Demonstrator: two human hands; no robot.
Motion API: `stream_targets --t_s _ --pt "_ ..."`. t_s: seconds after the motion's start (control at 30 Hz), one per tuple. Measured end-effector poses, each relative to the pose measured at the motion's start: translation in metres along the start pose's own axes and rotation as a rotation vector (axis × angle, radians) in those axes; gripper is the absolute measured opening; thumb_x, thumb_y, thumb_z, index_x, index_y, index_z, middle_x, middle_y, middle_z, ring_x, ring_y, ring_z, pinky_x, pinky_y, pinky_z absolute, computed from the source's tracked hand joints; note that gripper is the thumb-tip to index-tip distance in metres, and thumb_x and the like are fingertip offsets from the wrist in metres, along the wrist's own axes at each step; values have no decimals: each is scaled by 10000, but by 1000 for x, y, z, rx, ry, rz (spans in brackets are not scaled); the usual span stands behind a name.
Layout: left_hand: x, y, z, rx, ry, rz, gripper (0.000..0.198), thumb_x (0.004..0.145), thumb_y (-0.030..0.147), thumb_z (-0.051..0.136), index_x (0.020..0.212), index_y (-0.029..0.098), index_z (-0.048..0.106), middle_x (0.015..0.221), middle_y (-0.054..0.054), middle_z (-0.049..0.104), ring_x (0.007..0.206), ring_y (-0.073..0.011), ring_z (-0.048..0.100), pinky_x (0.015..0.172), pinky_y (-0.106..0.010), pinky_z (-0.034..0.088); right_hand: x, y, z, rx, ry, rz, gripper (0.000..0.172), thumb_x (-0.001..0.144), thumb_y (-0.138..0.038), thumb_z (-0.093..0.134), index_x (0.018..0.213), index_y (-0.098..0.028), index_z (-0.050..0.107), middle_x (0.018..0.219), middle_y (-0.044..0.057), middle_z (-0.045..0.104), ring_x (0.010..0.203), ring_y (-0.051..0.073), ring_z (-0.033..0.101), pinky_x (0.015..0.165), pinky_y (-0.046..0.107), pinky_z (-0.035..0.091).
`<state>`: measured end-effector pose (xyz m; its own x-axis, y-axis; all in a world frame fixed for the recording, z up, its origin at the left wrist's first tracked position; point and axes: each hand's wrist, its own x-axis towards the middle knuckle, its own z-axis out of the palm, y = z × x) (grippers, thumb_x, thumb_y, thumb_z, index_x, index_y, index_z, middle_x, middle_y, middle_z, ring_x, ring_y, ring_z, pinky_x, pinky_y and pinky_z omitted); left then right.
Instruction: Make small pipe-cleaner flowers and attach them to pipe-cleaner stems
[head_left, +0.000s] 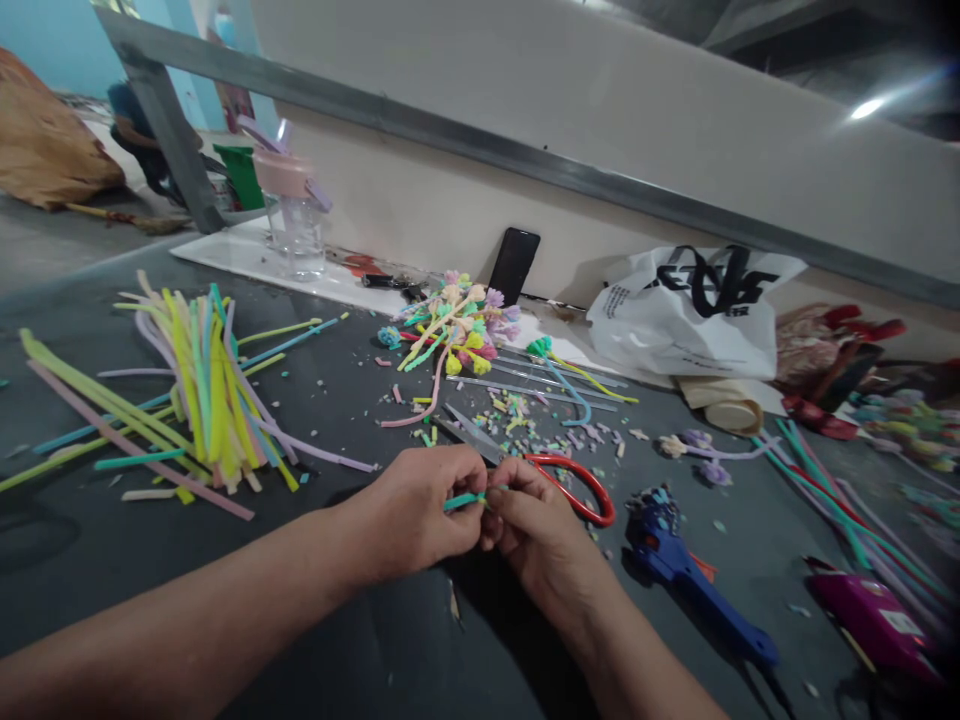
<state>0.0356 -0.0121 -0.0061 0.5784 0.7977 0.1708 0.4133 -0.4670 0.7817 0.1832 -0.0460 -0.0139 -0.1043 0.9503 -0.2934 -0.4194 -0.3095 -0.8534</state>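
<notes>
My left hand (427, 510) is closed round a teal pipe cleaner (461, 501), which shows between thumb and fingers. My right hand (544, 545) pinches its other end, where a small yellowish bit shows; the fingertips hide the rest. Both hands meet just above the dark table. Right behind them lie scissors with red handles (606, 512), partly covered by my fingers. Small cut pieces (525, 408) in many colours are scattered beyond the scissors. To the right of my right hand rests a blue glue gun (694, 585).
At left lies a loose pile of coloured pipe cleaners (214, 400). A bunch of finished flowers (457, 320) sits at the back near a leaning phone (514, 265). A clear jug (296, 225), a white plastic bag (682, 315) and a purple box cutter-like object (874, 615) surround the work area.
</notes>
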Motion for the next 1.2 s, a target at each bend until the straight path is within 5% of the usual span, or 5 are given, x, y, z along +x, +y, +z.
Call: stream_targets --t_s 0.47,0.67,1.2 --pt "0 0 -1 2 -1 26 74 689 125 489 733 168 529 657 28 547 593 -94 475 545 -212 362 3 0 0 22 47 -10 164 576 -126 686 617 -173 534 450 -50 555 395 76 504 409 171 440" --pt "-3 1 -10 51 -17 167 239 706 116 526 934 177 491 769 20 525 656 -102 472 597 -220 383 0 -5 -2 87 3 46 155 579 -141 687 621 -165 540 564 -34 594 420 54 511 425 146 420" --pt "-4 -2 -18 286 -150 226 99 797 196 491 864 158 552 806 -34 583 746 -150 548 695 -273 426 2 -1 -3 45 -38 82 150 596 -125 664 630 -168 525 513 -44 560 418 63 487 417 167 434"
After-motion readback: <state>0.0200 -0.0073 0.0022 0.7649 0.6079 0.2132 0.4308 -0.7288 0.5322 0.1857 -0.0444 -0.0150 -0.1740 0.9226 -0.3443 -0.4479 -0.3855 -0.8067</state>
